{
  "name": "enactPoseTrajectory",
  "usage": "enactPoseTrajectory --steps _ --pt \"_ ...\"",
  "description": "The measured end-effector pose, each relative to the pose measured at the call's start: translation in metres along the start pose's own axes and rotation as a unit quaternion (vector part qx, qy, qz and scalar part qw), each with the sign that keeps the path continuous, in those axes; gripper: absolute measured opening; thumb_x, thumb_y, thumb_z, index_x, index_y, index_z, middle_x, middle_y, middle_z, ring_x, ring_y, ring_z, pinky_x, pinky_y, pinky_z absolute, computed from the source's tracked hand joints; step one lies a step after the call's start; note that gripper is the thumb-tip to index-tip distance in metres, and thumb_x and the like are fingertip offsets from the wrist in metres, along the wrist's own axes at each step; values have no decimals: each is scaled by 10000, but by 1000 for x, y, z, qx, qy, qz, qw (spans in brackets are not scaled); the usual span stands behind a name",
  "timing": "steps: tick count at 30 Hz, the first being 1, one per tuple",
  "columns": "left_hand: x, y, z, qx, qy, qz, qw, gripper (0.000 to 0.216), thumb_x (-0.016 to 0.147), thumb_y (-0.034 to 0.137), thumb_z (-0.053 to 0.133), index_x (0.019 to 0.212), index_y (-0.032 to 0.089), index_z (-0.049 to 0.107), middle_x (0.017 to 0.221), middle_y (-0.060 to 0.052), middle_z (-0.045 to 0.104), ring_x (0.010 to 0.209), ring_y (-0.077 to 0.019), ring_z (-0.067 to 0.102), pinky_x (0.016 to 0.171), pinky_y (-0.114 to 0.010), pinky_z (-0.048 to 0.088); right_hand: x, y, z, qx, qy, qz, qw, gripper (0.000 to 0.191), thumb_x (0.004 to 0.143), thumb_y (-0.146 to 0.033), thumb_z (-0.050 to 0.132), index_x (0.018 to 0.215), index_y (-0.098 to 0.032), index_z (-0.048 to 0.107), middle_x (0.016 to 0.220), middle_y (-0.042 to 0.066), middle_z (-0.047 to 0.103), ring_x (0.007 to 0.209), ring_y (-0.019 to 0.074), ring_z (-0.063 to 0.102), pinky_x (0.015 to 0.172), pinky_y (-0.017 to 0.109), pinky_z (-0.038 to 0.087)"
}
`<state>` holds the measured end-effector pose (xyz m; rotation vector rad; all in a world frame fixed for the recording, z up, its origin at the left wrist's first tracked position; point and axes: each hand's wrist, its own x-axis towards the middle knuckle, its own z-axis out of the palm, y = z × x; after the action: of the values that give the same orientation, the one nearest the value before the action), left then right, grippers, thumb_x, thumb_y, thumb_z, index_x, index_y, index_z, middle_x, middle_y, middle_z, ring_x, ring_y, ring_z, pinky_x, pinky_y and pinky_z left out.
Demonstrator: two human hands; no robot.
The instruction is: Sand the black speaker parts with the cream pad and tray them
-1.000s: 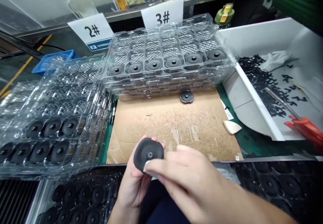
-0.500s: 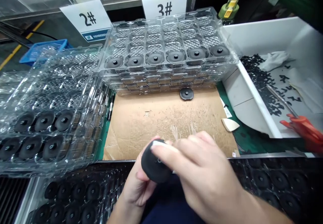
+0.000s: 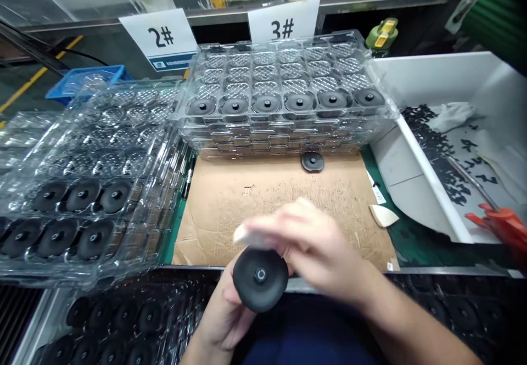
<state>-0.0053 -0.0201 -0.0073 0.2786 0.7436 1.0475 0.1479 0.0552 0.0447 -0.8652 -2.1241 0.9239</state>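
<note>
My left hand [image 3: 230,313] is closed round a black round cap [image 3: 260,282] with a small hub at its centre, whose face is turned up toward me. Just above the cap's far edge is my right hand [image 3: 307,244], smeared by motion. A small white piece [image 3: 242,234] shows at its fingertips; it looks pinched there, though the blur hides its exact kind. A similar black cap [image 3: 313,161] lies on the cardboard sheet [image 3: 222,206] beyond my hands.
Clear plastic trays [image 3: 267,134] are stacked at the back, with black caps in the front row. More trays [image 3: 86,195] stand at left. At right is a white bin [image 3: 432,189] with small black parts and a red-handled tool [image 3: 498,217]. A white wedge [image 3: 383,215] lies beside it.
My right hand has lifted off the cap's face and moved to its far edge. The cap in my left hand has tilted more toward me, showing its hub. The view has shifted slightly.
</note>
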Motion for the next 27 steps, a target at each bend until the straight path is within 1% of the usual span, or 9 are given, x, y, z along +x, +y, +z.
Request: enactPoseTrajectory --steps 3,6,8,12,18,21,23,25,27 --pt "-2 4 0 -73 -26 -15 997 559 590 481 716 1104 289 615 1109 -33 652 966 -248 625 836 -319 499 0 46 4 27 64 167 983 270 883 -197 475 1118 -257 594 973 19 621 867 160 562 746 283 437" --pt "-3 6 -5 -138 -56 -25 989 507 617 431 715 1091 276 627 1102 -31 657 978 -247 625 820 -296 512 -15 89 30 6 54 207 977 262 835 -189 501 1046 -255 641 933 41 613 857 200 581 757 349 472" --pt "-3 5 -10 -171 -80 -26 982 476 664 427 681 1110 271 618 1118 -34 651 1009 -252 613 850 -306 504 -30 104 50 -17 70 212 975 287 824 -190 492 1068 -246 633 1034 75 563 927 234 558 797 406 465" --pt "-3 4 -18 -213 -111 -40 970 505 712 508 577 1134 233 608 1106 -48 658 1011 -246 613 857 -296 504 -46 100 66 -34 116 219 968 325 873 -223 429 1177 -216 544 1193 119 456 880 220 561 754 413 482" --pt "-7 10 -25 -209 -119 -32 970 539 772 585 443 1150 230 593 1054 -52 672 887 -210 659 728 -251 535 -38 66 57 0 61 175 983 245 902 -203 419 1069 -242 593 1002 45 595 883 184 566 754 319 473" --pt "-7 12 -35 -120 -100 29 987 512 809 587 388 1202 291 526 1063 -55 652 799 -194 675 643 -239 531 -37 59 64 4 29 166 986 237 890 -173 447 1059 -237 600 888 30 614 788 165 571 683 287 466" --pt "-7 12 -44 39 -41 115 992 541 787 543 493 1282 341 407 1136 -56 601 870 -209 655 742 -297 519 -37 55 68 3 24 161 987 226 883 -159 466 1049 -230 602 879 30 614 750 156 563 671 282 458" --pt "-6 11 -53 259 26 219 940 755 741 408 645 1362 369 217 1199 -58 543 1032 -230 579 919 -376 435 -36 49 70 1 30 151 988 223 881 -147 473 1048 -230 597 908 33 610 775 154 558 691 281 452" --pt "-6 10 -61 436 64 296 848 955 711 249 703 1393 343 40 1210 -72 518 1134 -228 496 1009 -419 341 -33 40 68 -6 41 135 990 241 879 -134 479 1066 -242 588 950 33 602 848 161 548 744 289 438"
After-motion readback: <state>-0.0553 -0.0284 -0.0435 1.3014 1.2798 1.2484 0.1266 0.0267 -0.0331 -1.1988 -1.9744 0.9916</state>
